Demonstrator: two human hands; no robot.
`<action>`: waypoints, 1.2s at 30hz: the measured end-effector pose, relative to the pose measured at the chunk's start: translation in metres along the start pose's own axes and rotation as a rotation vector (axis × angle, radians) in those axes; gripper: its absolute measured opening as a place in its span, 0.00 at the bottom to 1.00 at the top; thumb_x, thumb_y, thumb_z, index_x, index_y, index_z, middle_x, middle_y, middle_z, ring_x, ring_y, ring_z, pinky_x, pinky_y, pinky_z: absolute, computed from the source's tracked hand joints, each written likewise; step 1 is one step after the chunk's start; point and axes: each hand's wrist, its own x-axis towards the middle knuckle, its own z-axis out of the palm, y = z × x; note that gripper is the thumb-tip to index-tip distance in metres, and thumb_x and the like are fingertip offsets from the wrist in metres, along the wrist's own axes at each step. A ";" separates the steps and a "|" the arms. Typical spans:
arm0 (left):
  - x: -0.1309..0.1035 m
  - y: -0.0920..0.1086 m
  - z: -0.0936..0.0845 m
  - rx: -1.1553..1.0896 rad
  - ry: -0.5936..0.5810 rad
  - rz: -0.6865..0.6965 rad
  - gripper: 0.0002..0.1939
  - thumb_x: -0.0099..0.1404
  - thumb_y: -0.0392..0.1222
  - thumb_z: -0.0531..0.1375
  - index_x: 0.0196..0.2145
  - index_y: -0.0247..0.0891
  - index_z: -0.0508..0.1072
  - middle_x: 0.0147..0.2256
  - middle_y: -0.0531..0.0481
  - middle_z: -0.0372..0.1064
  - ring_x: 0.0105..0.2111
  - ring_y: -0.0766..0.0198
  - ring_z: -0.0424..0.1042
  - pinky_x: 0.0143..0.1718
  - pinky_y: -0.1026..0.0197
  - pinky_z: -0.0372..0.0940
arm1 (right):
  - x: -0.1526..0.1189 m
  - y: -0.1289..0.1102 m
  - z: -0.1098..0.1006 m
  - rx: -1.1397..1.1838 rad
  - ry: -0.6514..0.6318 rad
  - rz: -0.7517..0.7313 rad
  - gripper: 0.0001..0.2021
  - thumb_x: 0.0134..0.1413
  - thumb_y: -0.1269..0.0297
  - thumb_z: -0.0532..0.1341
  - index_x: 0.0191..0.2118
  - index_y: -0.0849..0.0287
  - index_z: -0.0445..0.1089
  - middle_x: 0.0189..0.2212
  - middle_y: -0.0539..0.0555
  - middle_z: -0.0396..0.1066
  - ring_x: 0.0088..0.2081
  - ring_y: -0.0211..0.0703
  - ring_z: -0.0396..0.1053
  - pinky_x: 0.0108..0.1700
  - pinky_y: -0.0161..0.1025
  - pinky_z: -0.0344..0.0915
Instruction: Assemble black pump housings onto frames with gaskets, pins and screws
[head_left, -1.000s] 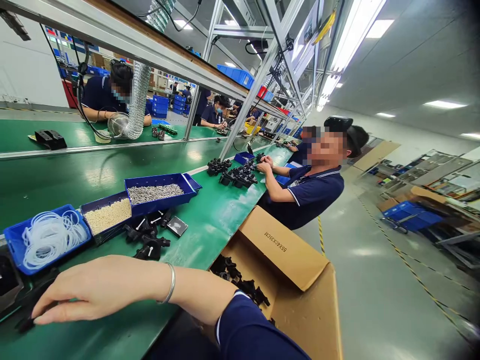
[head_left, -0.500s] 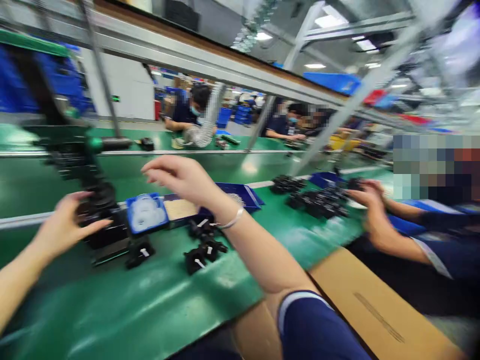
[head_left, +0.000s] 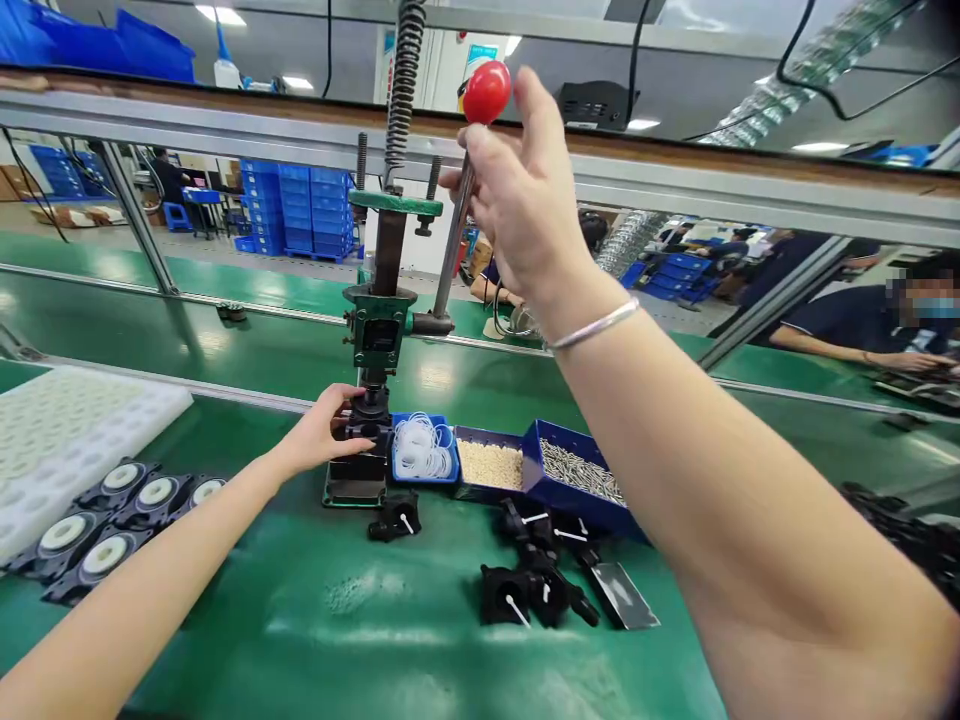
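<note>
My left hand (head_left: 330,437) has its thumb and fingers around a black part (head_left: 369,408) at the foot of a green hand press (head_left: 379,330). Beneath the red ball knob (head_left: 487,92) of the press lever, my right hand (head_left: 517,180) is wrapped round the lever rod (head_left: 455,235); its index finger points up beside the knob. A black housing with a white pin (head_left: 396,517) lies in front of the press base. Several similar black housings (head_left: 506,594) are grouped to the right.
Behind the housings stand a blue tray of white rings (head_left: 452,470), a bin of beige pieces (head_left: 491,492) and a bin of metal pins (head_left: 534,470). Black parts with white rings (head_left: 157,492) and a white foam tray (head_left: 169,410) are at left. People sit beyond the frame rail.
The view has swung left, bringing the press to the middle. My right hand, previously raised over the bench and holding nothing, is now on the lever. My left hand remains at the press.
</note>
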 end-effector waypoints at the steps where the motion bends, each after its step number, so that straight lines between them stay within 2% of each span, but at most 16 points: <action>1: 0.000 0.000 -0.001 -0.001 0.002 -0.002 0.35 0.57 0.50 0.70 0.58 0.46 0.61 0.57 0.44 0.61 0.52 0.54 0.71 0.55 0.47 0.71 | 0.002 -0.013 0.002 0.096 0.035 0.050 0.22 0.66 0.65 0.56 0.63 0.50 0.54 0.46 0.53 0.70 0.46 0.42 0.74 0.45 0.40 0.76; 3: 0.000 -0.001 -0.003 -0.005 -0.001 -0.007 0.35 0.58 0.50 0.70 0.58 0.46 0.61 0.58 0.44 0.60 0.53 0.54 0.71 0.55 0.46 0.71 | -0.007 -0.046 0.004 0.206 0.091 0.077 0.16 0.64 0.66 0.59 0.56 0.46 0.61 0.41 0.50 0.69 0.34 0.38 0.73 0.34 0.36 0.75; 5: 0.001 -0.003 -0.004 -0.014 -0.014 -0.004 0.35 0.57 0.51 0.70 0.58 0.46 0.61 0.58 0.44 0.59 0.53 0.53 0.71 0.55 0.46 0.71 | -0.034 -0.078 0.002 0.252 0.100 0.018 0.05 0.67 0.63 0.57 0.46 0.49 0.66 0.39 0.50 0.67 0.27 0.35 0.69 0.29 0.38 0.72; 8: 0.002 -0.006 -0.006 -0.032 -0.033 0.007 0.35 0.57 0.51 0.70 0.58 0.46 0.62 0.58 0.44 0.59 0.52 0.53 0.71 0.55 0.45 0.71 | -0.089 -0.109 -0.003 0.316 0.156 -0.057 0.05 0.68 0.60 0.56 0.40 0.46 0.68 0.26 0.48 0.61 0.24 0.38 0.66 0.33 0.44 0.75; 11: 0.002 -0.007 -0.006 -0.033 -0.028 0.003 0.36 0.56 0.51 0.71 0.58 0.46 0.62 0.58 0.44 0.60 0.52 0.53 0.71 0.55 0.45 0.71 | -0.134 -0.118 -0.009 0.290 0.021 -0.033 0.09 0.66 0.54 0.59 0.35 0.46 0.71 0.19 0.47 0.60 0.21 0.42 0.65 0.44 0.54 0.76; 14: 0.001 -0.006 -0.006 -0.021 -0.024 -0.001 0.36 0.56 0.51 0.71 0.58 0.46 0.63 0.58 0.45 0.60 0.53 0.53 0.71 0.56 0.46 0.71 | -0.152 -0.121 -0.014 0.235 -0.093 0.009 0.10 0.65 0.55 0.60 0.32 0.48 0.71 0.19 0.47 0.64 0.21 0.42 0.67 0.48 0.58 0.74; 18: 0.000 -0.002 -0.004 0.024 -0.011 0.014 0.35 0.56 0.53 0.71 0.58 0.46 0.64 0.60 0.43 0.58 0.54 0.52 0.70 0.56 0.46 0.70 | -0.157 -0.122 -0.012 0.213 -0.054 0.013 0.11 0.65 0.55 0.59 0.31 0.49 0.69 0.20 0.47 0.65 0.22 0.43 0.68 0.48 0.59 0.73; 20: -0.001 -0.002 -0.003 0.039 -0.009 0.025 0.35 0.57 0.53 0.70 0.58 0.46 0.63 0.60 0.43 0.58 0.54 0.51 0.70 0.56 0.46 0.70 | -0.166 -0.121 -0.006 0.180 -0.076 -0.026 0.11 0.64 0.59 0.58 0.29 0.50 0.67 0.19 0.47 0.63 0.21 0.43 0.66 0.49 0.59 0.72; 23: -0.002 -0.004 -0.001 0.048 0.001 0.027 0.35 0.57 0.55 0.70 0.58 0.46 0.63 0.60 0.43 0.58 0.53 0.52 0.71 0.56 0.46 0.70 | -0.192 -0.116 0.007 0.085 -0.118 -0.093 0.08 0.58 0.67 0.58 0.27 0.51 0.64 0.19 0.47 0.62 0.23 0.43 0.65 0.50 0.57 0.70; 27: 0.001 -0.007 0.000 0.062 0.016 0.035 0.35 0.56 0.57 0.69 0.57 0.47 0.63 0.60 0.45 0.56 0.52 0.53 0.71 0.56 0.47 0.71 | -0.218 -0.109 0.019 0.027 -0.030 -0.089 0.06 0.52 0.71 0.59 0.28 0.52 0.63 0.21 0.46 0.62 0.27 0.42 0.67 0.53 0.57 0.68; 32: 0.005 -0.004 -0.001 0.134 0.043 0.004 0.39 0.54 0.64 0.68 0.57 0.44 0.62 0.58 0.46 0.60 0.49 0.54 0.72 0.54 0.44 0.72 | -0.226 -0.094 0.028 0.039 0.067 -0.151 0.08 0.52 0.70 0.60 0.26 0.53 0.61 0.20 0.44 0.60 0.27 0.39 0.67 0.53 0.53 0.69; 34: 0.006 -0.002 -0.005 0.176 0.061 -0.050 0.41 0.53 0.68 0.67 0.56 0.45 0.61 0.56 0.50 0.62 0.47 0.56 0.72 0.54 0.41 0.71 | -0.231 -0.082 0.031 -0.047 -0.031 -0.133 0.11 0.51 0.66 0.61 0.23 0.52 0.58 0.19 0.44 0.60 0.29 0.39 0.69 0.57 0.54 0.67; 36: 0.009 0.002 -0.008 0.197 0.045 -0.103 0.42 0.53 0.71 0.65 0.57 0.49 0.59 0.52 0.55 0.65 0.46 0.58 0.73 0.54 0.39 0.70 | -0.234 -0.071 0.033 -0.189 -0.253 -0.042 0.14 0.50 0.63 0.65 0.21 0.52 0.58 0.20 0.45 0.63 0.32 0.40 0.72 0.63 0.54 0.63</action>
